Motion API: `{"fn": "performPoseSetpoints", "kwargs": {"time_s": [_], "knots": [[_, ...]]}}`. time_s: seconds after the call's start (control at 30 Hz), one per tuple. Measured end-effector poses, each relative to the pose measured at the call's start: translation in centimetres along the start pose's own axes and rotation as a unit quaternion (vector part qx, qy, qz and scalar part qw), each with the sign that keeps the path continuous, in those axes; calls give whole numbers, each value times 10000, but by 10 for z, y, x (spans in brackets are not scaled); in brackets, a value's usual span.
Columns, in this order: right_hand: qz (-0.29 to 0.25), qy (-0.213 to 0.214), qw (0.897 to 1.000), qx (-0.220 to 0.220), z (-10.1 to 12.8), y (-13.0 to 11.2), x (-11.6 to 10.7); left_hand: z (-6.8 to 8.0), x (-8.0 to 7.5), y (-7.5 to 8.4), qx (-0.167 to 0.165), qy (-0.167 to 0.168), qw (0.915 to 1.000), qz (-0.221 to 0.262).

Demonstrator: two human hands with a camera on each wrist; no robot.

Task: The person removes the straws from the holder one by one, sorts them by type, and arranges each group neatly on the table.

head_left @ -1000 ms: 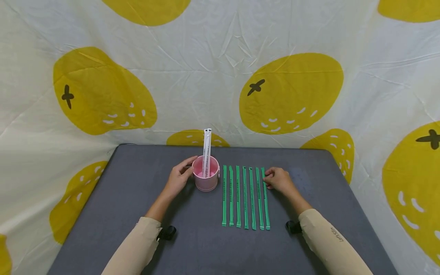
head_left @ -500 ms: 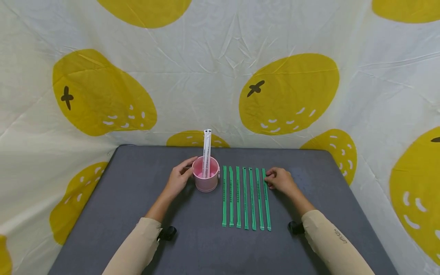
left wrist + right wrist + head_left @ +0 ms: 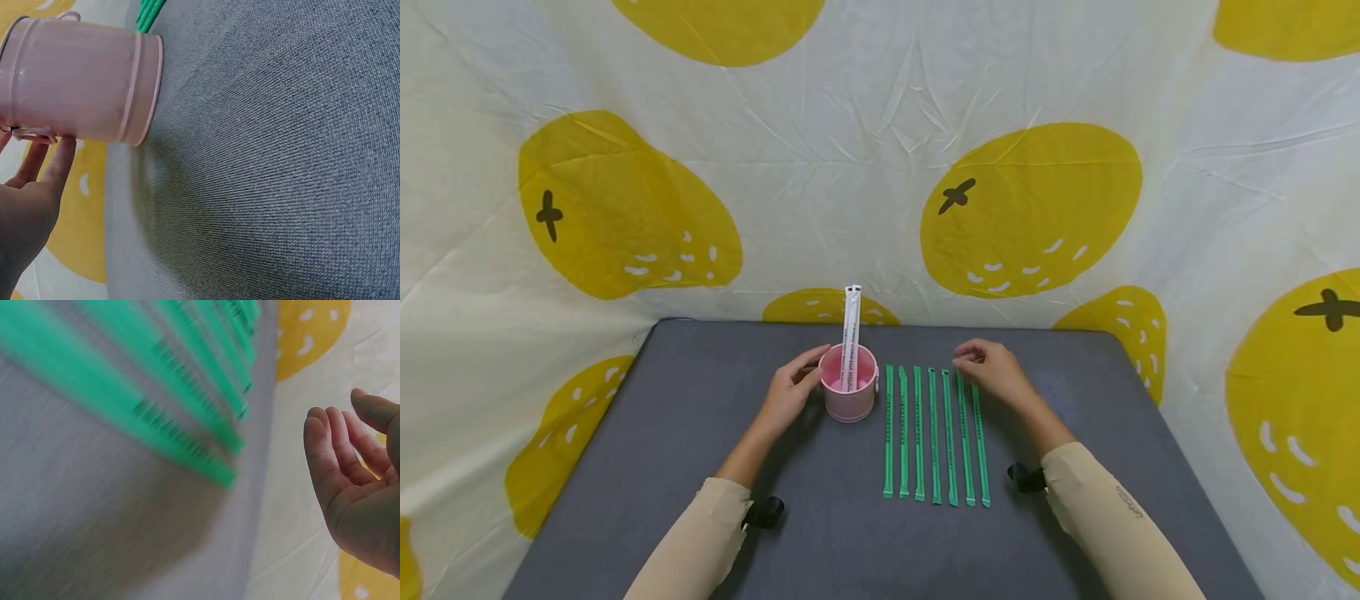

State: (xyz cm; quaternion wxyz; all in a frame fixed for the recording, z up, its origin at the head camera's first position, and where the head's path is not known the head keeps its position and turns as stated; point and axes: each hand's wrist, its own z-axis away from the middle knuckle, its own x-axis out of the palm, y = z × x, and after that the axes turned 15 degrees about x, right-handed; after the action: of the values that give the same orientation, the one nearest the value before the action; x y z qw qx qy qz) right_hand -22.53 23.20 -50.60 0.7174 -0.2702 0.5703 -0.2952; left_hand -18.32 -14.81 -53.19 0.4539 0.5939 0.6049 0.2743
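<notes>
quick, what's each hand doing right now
Left hand: fingers on the side of the pink cup, steadying it.
Right hand: open, holding nothing, above the far ends of the green straws.

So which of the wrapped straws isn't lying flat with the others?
The white straw: it stands upright in the pink cup beside the left hand, while the six green straws lie flat in a row.
</notes>
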Motion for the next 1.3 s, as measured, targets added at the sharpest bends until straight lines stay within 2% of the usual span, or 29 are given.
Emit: {"fn": "performPoseSetpoints", "kwargs": {"time_s": [0.13,0.17,0.37,0.4,0.6,0.77,1.07,1.3], "knots": [[-347,-174,9987,-335,-4,-24,7,1,1,-3,220,63,9997,5],[-443,-217,9981,-377,-5,-30,9,1,0,2,186,53,9998,28],[-680,-341,9957,-529,-14,-61,25,1,0,4,48,37,10000,-24],[-695,-325,9955,-558,-16,-66,28,1,0,-1,75,58,9999,-57],[-891,-345,9921,-813,-27,-96,45,1,1,-1,103,70,9999,-37],[-1172,-588,9860,-1028,-32,-117,55,1,2,-3,193,63,9998,-12],[-1563,-565,9811,-993,-40,-141,70,0,3,-5,229,130,9996,-24],[-1855,-604,9773,-828,-44,-151,79,-1,1,-5,213,26,9998,18]]}}
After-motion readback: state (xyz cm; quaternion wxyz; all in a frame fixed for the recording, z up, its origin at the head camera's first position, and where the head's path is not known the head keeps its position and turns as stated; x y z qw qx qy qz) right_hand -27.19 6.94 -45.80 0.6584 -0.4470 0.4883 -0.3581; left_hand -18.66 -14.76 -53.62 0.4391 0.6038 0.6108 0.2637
